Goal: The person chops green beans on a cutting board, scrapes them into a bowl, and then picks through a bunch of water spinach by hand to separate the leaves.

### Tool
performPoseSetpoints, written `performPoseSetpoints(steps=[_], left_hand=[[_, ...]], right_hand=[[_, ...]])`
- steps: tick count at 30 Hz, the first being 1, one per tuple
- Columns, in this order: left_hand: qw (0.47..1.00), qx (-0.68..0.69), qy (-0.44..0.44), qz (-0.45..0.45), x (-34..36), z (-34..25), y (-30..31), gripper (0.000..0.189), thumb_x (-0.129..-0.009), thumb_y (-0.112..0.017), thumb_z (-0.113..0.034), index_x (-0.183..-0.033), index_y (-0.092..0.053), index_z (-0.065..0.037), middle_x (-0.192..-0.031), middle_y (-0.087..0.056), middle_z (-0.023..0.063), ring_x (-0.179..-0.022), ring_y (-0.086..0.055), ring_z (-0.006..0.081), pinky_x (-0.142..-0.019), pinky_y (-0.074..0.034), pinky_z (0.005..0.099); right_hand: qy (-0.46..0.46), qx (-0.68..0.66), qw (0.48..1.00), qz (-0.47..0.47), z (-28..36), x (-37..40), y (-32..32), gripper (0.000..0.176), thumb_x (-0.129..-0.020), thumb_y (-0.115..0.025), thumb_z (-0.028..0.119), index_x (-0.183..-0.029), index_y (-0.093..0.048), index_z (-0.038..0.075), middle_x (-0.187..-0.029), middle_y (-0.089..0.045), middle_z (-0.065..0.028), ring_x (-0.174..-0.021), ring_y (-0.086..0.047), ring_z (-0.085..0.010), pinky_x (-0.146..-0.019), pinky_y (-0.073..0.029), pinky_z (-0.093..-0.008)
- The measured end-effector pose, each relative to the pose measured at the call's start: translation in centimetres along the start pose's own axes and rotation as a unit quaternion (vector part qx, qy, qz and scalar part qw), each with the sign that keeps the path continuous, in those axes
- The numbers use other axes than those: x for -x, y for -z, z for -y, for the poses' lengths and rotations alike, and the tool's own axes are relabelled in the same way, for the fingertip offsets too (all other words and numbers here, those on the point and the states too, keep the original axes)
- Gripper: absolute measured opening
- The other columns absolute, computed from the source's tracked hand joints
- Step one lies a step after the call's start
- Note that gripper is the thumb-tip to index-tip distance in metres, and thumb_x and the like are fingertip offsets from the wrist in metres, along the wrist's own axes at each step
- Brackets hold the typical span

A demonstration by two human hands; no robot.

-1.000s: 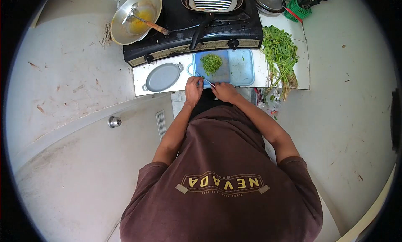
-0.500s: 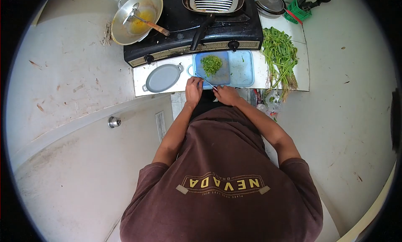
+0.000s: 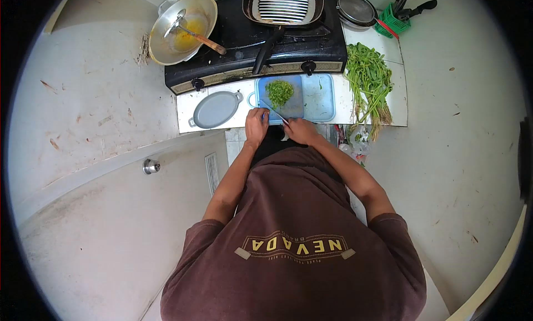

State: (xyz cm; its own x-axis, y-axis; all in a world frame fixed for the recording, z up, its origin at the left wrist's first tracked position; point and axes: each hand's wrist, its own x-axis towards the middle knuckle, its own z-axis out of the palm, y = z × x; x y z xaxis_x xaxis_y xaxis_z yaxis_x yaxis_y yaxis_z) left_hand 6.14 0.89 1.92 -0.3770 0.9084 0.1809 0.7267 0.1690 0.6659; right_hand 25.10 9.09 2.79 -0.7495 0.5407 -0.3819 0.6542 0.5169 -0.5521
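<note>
My right hand (image 3: 301,131) is closed around the handle of a knife (image 3: 273,111), low over the front edge of a blue cutting board (image 3: 296,111). The blade slants up and left, its tip near the fingers of my left hand (image 3: 256,126). Those fingers are curled at the board's front left corner, close to the blade; whether they touch it or pinch something small is hidden. Finely chopped greens (image 3: 279,92) lie heaped on the board, beyond the blade. The board's right part is a lighter blue section (image 3: 320,104) with a few green scraps.
A grey oval dish (image 3: 215,110) lies left of the board. Behind stands a black stove (image 3: 236,49) with a grill pan (image 3: 283,7) and a wok (image 3: 157,43) holding a ladle. To the right are leafy greens (image 3: 369,76), a strainer (image 3: 356,9) and a green basket (image 3: 395,24) with knives.
The whole view has shifted slightly, so the counter sits a little lower. Both hands stay at the board's front edge, and the knife remains in my right hand with nearly the same slant.
</note>
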Motion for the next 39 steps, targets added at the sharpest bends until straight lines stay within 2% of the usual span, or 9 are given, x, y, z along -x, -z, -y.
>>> performPoseSetpoints(steps=[5, 8, 16, 18, 21, 39], left_hand=[[1.000, -0.008, -0.009, -0.001, -0.2, -0.1, 0.0, 0.008, -0.084, -0.066, -0.002, -0.091, -0.071, -0.001, -0.088, -0.067, 0.0157, -0.088, -0.062, 0.0358, -0.081, -0.049, 0.0443], [1.000, -0.009, -0.018, -0.008, 0.0, 0.3, -0.5, 0.008, -0.084, -0.067, -0.002, -0.091, -0.072, -0.001, -0.089, -0.067, 0.0153, -0.088, -0.062, 0.0353, -0.081, -0.049, 0.0441], [1.000, -0.008, -0.001, -0.015, 0.0, -0.1, -0.1, 0.007, -0.085, -0.067, -0.004, -0.091, -0.072, -0.003, -0.089, -0.066, 0.0138, -0.086, -0.061, 0.0341, -0.081, -0.049, 0.0427], [1.000, -0.013, 0.009, -0.022, -0.1, -0.2, -0.3, 0.007, -0.086, -0.068, -0.006, -0.091, -0.072, -0.003, -0.088, -0.066, 0.0133, -0.086, -0.061, 0.0339, -0.080, -0.049, 0.0427], [0.996, 0.003, 0.085, -0.003, -0.1, -0.5, -0.3, 0.007, -0.086, -0.068, -0.007, -0.091, -0.072, -0.005, -0.087, -0.066, 0.0130, -0.085, -0.061, 0.0339, -0.079, -0.048, 0.0433], [0.996, -0.064, -0.060, -0.008, 0.6, 0.1, 0.0, 0.007, -0.086, -0.067, -0.003, -0.091, -0.070, -0.004, -0.089, -0.066, 0.0130, -0.083, -0.061, 0.0340, -0.075, -0.048, 0.0452]], right_hand=[[0.002, 0.007, 1.000, -0.006, 0.1, 0.3, 0.2, 0.040, -0.098, -0.052, 0.035, -0.098, -0.067, -0.002, -0.089, -0.070, -0.0260, -0.083, -0.070, -0.0437, -0.077, -0.056, -0.0539], [0.023, 0.007, 0.999, -0.026, -0.7, 0.3, -0.8, 0.044, -0.098, -0.052, 0.038, -0.097, -0.066, -0.004, -0.081, -0.069, -0.0274, -0.076, -0.069, -0.0457, -0.072, -0.055, -0.0551], [0.027, 0.017, 0.999, -0.014, -0.3, -1.2, -0.7, 0.042, -0.098, -0.052, 0.036, -0.097, -0.066, -0.003, -0.086, -0.070, -0.0263, -0.079, -0.069, -0.0439, -0.073, -0.056, -0.0533], [0.026, 0.013, 0.999, -0.019, -0.8, -0.8, -0.9, 0.042, -0.098, -0.052, 0.036, -0.097, -0.067, -0.003, -0.085, -0.070, -0.0259, -0.079, -0.070, -0.0436, -0.073, -0.056, -0.0533], [0.020, 0.002, 1.000, -0.020, -1.3, -0.4, -1.0, 0.042, -0.099, -0.052, 0.037, -0.098, -0.067, -0.003, -0.083, -0.070, -0.0253, -0.079, -0.070, -0.0435, -0.073, -0.056, -0.0536], [0.035, 0.019, 0.999, -0.025, -0.2, -1.2, -0.8, 0.041, -0.098, -0.054, 0.036, -0.098, -0.066, -0.003, -0.081, -0.069, -0.0254, -0.078, -0.069, -0.0433, -0.074, -0.056, -0.0524]])
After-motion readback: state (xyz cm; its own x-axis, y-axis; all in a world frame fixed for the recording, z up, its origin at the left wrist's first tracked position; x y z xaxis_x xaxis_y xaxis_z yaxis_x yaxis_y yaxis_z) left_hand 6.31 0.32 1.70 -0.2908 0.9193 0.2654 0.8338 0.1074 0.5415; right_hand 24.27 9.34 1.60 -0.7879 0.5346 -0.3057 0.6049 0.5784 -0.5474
